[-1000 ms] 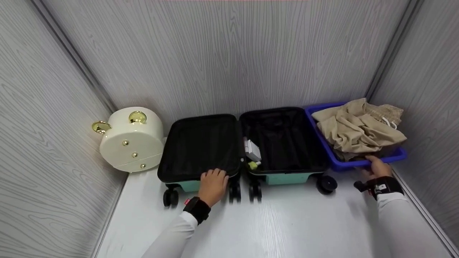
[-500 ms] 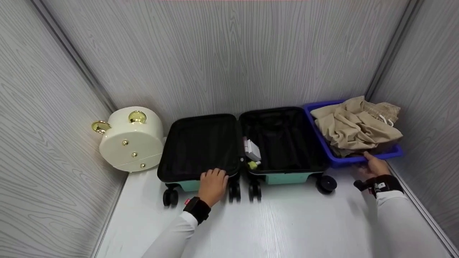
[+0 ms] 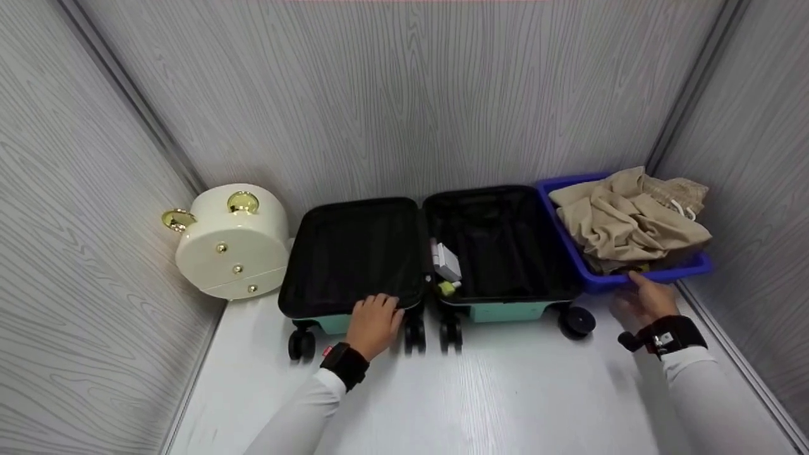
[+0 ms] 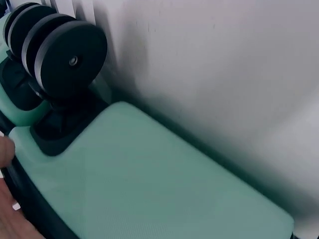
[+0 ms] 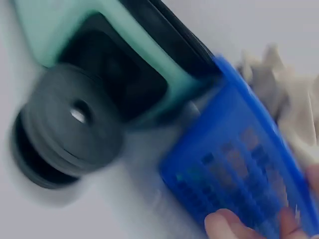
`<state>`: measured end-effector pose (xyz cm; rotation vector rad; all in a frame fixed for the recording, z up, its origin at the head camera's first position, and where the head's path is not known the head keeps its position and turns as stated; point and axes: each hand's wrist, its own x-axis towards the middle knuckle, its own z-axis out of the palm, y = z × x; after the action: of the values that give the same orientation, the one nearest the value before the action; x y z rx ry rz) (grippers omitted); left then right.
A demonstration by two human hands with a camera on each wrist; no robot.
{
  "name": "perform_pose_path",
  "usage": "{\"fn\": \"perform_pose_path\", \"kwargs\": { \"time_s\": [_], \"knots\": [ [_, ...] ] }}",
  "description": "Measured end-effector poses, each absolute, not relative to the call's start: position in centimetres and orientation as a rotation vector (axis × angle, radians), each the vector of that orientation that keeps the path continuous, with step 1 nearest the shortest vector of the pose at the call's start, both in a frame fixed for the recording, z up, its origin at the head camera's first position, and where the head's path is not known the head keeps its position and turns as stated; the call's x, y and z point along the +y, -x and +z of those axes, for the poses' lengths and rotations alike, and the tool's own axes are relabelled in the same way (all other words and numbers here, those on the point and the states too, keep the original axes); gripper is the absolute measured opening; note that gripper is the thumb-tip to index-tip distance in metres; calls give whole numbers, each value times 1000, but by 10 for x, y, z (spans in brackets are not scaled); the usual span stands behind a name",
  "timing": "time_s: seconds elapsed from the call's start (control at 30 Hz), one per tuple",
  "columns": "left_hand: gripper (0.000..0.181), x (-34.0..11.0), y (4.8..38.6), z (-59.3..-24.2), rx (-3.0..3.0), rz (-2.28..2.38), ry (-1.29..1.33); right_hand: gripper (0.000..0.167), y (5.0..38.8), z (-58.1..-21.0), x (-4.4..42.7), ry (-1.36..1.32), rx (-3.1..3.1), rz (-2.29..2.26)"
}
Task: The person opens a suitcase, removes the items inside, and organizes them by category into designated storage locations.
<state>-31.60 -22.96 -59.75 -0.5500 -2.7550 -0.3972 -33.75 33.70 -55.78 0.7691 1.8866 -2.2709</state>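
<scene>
A mint-green suitcase (image 3: 354,253) lies spread open, both black-lined halves facing up. My left hand (image 3: 373,324) holds the front edge of its left half, fingers over the rim; the left wrist view shows the thumb (image 4: 6,151) by the green shell. To the right, my right hand (image 3: 654,298) grips the front rim of a blue plastic basket (image 3: 679,273), thumb on top and fingers (image 5: 227,224) against the slotted outer wall. Beige clothes (image 3: 622,218) with a white cord are heaped in the basket, hiding most of what lies beneath.
Inside the suitcase's right half, near the hinge, sit a small white box (image 3: 448,263) and a yellow-green item (image 3: 447,288). A round cream case (image 3: 234,256) with gold knobs stands at left. Black wheels (image 3: 576,322) stick out in front. Grey wood-grain walls enclose the white surface.
The basket has shifted slightly back and left with its clothes. My right hand has moved a little left with it. The left hand stays on the suitcase edge.
</scene>
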Motion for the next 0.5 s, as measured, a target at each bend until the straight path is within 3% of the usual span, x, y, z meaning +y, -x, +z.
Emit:
{"fn": "perform_pose_path", "kwargs": {
  "time_s": [0.07, 0.2, 0.5],
  "knots": [
    [38, -235, 316, -593, -2796, -443, 557, 9, 336, -555, 324, -764, 1690, -2407],
    [41, -254, 323, -583, -2743, -538, 530, 10, 331, -555, 304, -672, 1803, -2316],
    [36, -340, 372, -534, -2519, -506, 195, 41, 325, -570, 277, -440, 2197, -2026]
  ]
}}
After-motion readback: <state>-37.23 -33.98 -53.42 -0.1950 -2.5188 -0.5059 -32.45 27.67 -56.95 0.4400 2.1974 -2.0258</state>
